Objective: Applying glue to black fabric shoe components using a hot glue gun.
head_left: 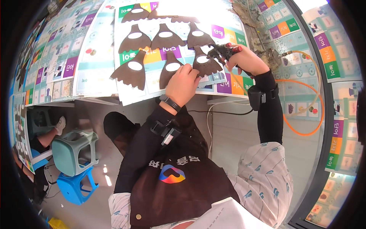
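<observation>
Spraying, seemingly
Right hand (248,61) gripped black tool (220,50); left hand (182,86) touched dark piece (209,68), pinch unclear; steady aim seemed next

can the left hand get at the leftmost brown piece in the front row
Probably yes: the left hand is close by, and only the middle piece seems to lie between it and the leftmost piece; nothing tall blocks the way.

Brown fan-shaped pieces (166,42) — most white-ovalled — lie near a spray gun (219,50).

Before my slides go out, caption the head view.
Left hand at brown scalloped pieces; right hand gripping a dark tool.
</observation>
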A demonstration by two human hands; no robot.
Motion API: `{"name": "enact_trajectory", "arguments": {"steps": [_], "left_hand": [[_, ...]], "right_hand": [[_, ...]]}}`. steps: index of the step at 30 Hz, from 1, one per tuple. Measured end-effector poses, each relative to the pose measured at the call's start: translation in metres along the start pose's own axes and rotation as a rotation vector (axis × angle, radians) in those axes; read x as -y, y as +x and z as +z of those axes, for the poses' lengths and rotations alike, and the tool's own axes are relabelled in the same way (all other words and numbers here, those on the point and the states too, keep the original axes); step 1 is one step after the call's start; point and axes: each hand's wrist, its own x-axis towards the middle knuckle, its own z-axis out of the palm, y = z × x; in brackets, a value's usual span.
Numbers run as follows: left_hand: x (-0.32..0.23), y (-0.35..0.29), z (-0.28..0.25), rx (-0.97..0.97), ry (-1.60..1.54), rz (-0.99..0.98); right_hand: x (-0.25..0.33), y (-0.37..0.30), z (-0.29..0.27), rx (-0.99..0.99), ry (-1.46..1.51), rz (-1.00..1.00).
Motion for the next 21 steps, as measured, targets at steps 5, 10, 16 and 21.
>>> {"name": "enact_trajectory", "arguments": {"steps": [5,10,16,21], "left_hand": [[0.003,-0.002,-0.001,0.004,0.015,0.002],[0.004,-0.002,0.0,0.009,0.004,-0.001],[0.003,-0.001,0.0,-0.005,-0.009,0.02],[0.003,-0.002,-0.001,-0.004,-0.006,-0.002]], "right_hand": [[0.014,0.003,0.004,-0.037,0.017,0.076],[0.022,0.001,0.011,0.066,0.026,0.042],[0.014,-0.002,0.005,0.022,-0.057,0.052],[0.019,-0.003,0.004,0.062,-0.036,0.093]]}}
